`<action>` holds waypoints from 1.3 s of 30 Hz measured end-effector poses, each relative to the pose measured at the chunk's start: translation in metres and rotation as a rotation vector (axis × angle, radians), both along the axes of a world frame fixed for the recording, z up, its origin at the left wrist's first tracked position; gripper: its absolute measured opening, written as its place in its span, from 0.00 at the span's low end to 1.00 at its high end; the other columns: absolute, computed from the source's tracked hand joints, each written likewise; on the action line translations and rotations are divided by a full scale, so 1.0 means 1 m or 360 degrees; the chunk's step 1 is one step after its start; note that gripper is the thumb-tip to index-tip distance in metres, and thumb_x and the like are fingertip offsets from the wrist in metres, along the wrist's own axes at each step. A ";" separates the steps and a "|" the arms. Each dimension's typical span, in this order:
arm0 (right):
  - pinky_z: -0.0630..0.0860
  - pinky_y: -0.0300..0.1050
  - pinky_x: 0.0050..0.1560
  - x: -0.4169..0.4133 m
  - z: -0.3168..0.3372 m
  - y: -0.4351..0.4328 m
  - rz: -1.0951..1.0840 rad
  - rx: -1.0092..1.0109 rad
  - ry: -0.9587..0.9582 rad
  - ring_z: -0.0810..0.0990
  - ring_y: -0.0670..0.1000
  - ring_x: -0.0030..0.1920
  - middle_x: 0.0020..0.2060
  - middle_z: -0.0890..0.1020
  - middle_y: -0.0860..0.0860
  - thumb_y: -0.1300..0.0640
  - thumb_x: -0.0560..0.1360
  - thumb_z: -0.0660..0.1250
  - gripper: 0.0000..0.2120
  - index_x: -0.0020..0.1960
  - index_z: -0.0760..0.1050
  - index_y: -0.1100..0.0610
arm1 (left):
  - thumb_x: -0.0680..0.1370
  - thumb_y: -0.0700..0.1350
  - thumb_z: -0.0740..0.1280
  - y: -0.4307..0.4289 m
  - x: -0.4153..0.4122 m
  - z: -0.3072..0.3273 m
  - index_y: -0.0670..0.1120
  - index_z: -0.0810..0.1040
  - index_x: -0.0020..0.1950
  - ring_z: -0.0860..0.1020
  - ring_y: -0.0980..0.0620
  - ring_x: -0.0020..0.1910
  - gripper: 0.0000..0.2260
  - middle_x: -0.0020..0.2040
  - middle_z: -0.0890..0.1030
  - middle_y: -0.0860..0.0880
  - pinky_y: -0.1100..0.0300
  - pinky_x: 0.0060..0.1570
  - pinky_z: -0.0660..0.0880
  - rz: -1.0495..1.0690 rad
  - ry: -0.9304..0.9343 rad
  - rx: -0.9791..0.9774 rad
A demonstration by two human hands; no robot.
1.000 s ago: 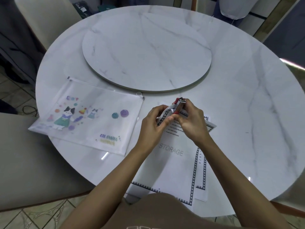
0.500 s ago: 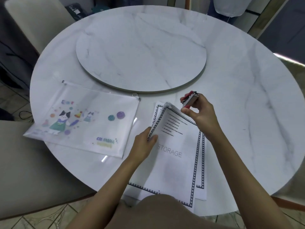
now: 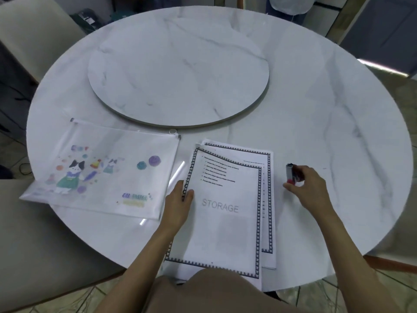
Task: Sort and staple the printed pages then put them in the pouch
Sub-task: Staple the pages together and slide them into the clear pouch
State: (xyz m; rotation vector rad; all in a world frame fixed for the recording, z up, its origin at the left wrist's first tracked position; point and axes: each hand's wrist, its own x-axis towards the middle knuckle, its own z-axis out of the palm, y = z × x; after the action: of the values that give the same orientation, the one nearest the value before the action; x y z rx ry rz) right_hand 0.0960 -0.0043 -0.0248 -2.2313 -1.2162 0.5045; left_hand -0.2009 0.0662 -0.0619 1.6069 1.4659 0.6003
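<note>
Printed pages (image 3: 225, 213) with a dark patterned border lie in a slightly fanned stack at the table's near edge; the top sheet reads STORAGE. My left hand (image 3: 178, 199) grips the stack's left edge, thumb on top. My right hand (image 3: 309, 188) holds a small red and silver stapler (image 3: 292, 173) low over the table, just right of the pages. A translucent zip pouch (image 3: 101, 170) printed with cats and planets lies flat to the left of the pages, its zipper along the far side.
The round white marble table (image 3: 327, 132) carries a raised marble turntable (image 3: 178, 68) at its centre. Cream chairs stand at the near left (image 3: 45, 245) and the far left (image 3: 33, 30). My lap is under the pages' near edge.
Both hands were at the pages' top left corner with the stapler. Then my right hand carried the stapler right and down toward the table, and my left hand slid down the stack's left edge.
</note>
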 end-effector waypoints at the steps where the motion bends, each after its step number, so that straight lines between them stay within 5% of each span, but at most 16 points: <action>1: 0.69 0.45 0.56 0.007 -0.006 -0.005 -0.0038 -0.0067 -0.0029 0.75 0.59 0.55 0.55 0.77 0.62 0.64 0.69 0.73 0.24 0.62 0.71 0.65 | 0.80 0.39 0.59 0.000 0.002 0.001 0.37 0.71 0.60 0.74 0.53 0.48 0.10 0.55 0.78 0.45 0.81 0.38 0.65 0.0010 0.0004 0.0015; 7: 0.70 0.54 0.55 0.037 -0.028 -0.021 -0.0205 -0.0297 -0.0200 0.74 0.63 0.54 0.51 0.76 0.63 0.61 0.70 0.71 0.19 0.59 0.73 0.65 | 0.80 0.39 0.59 0.005 0.024 0.011 0.39 0.71 0.62 0.73 0.54 0.42 0.12 0.50 0.77 0.49 0.76 0.35 0.66 0.0112 -0.0031 0.0106; 13: 0.69 0.53 0.51 0.049 -0.029 -0.021 -0.0206 -0.0321 -0.0313 0.74 0.63 0.52 0.49 0.76 0.62 0.58 0.70 0.71 0.15 0.54 0.76 0.65 | 0.80 0.39 0.58 0.017 0.052 0.014 0.39 0.70 0.62 0.73 0.50 0.42 0.12 0.46 0.77 0.48 0.70 0.31 0.64 0.0200 -0.0022 0.0143; 17: 0.65 0.54 0.57 0.039 -0.020 -0.017 -0.0237 -0.0088 -0.0362 0.71 0.63 0.57 0.55 0.75 0.62 0.57 0.74 0.68 0.16 0.58 0.75 0.65 | 0.80 0.38 0.58 0.025 0.058 0.010 0.38 0.70 0.63 0.74 0.47 0.48 0.13 0.51 0.77 0.45 0.66 0.42 0.64 0.0248 0.0101 0.0136; 21: 0.69 0.52 0.59 0.004 -0.008 -0.011 -0.0028 0.0179 -0.0066 0.74 0.57 0.52 0.52 0.75 0.61 0.64 0.74 0.66 0.12 0.57 0.75 0.64 | 0.77 0.41 0.63 0.027 0.053 -0.002 0.39 0.70 0.66 0.67 0.39 0.64 0.18 0.64 0.71 0.37 0.54 0.59 0.62 0.0306 0.0417 0.0065; 24: 0.68 0.45 0.59 -0.028 -0.009 -0.005 0.0072 -0.0127 0.0310 0.74 0.55 0.55 0.58 0.73 0.59 0.58 0.75 0.66 0.18 0.63 0.70 0.63 | 0.77 0.43 0.64 0.023 0.053 0.000 0.40 0.67 0.69 0.63 0.39 0.68 0.21 0.67 0.69 0.37 0.54 0.63 0.58 0.0247 0.0489 -0.0025; 26: 0.66 0.46 0.63 -0.044 -0.014 -0.002 0.0046 -0.0366 0.0499 0.70 0.57 0.63 0.64 0.68 0.59 0.53 0.76 0.65 0.25 0.68 0.65 0.61 | 0.78 0.44 0.63 0.024 0.053 0.005 0.40 0.64 0.71 0.63 0.39 0.69 0.23 0.69 0.66 0.37 0.54 0.66 0.57 0.0217 0.0405 -0.0152; 30: 0.64 0.49 0.67 -0.055 -0.015 0.000 -0.0259 -0.0342 0.0828 0.66 0.57 0.68 0.69 0.64 0.58 0.54 0.76 0.64 0.30 0.73 0.56 0.60 | 0.75 0.49 0.66 0.030 0.046 0.013 0.40 0.62 0.71 0.68 0.43 0.64 0.28 0.71 0.62 0.41 0.49 0.66 0.65 0.0307 0.0062 -0.0452; 35: 0.74 0.47 0.58 -0.053 -0.017 0.000 -0.0387 -0.0284 0.1144 0.76 0.55 0.57 0.58 0.76 0.54 0.59 0.76 0.64 0.18 0.65 0.67 0.61 | 0.78 0.46 0.64 0.027 0.043 0.012 0.41 0.55 0.75 0.67 0.42 0.69 0.29 0.74 0.63 0.42 0.51 0.66 0.66 0.0391 -0.0171 -0.0657; 39: 0.74 0.47 0.52 -0.052 -0.014 -0.002 -0.0255 -0.0215 0.1104 0.78 0.55 0.50 0.49 0.80 0.54 0.60 0.78 0.60 0.05 0.51 0.74 0.58 | 0.79 0.43 0.62 0.011 0.048 0.010 0.41 0.69 0.68 0.75 0.43 0.61 0.18 0.66 0.74 0.42 0.50 0.61 0.72 0.0275 -0.0088 -0.0542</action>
State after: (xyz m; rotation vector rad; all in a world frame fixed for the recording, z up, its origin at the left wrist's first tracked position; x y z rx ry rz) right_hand 0.0435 -0.0068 -0.0385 -1.9644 -0.6497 1.1943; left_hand -0.1527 0.0772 -0.0524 1.2016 1.5800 0.4572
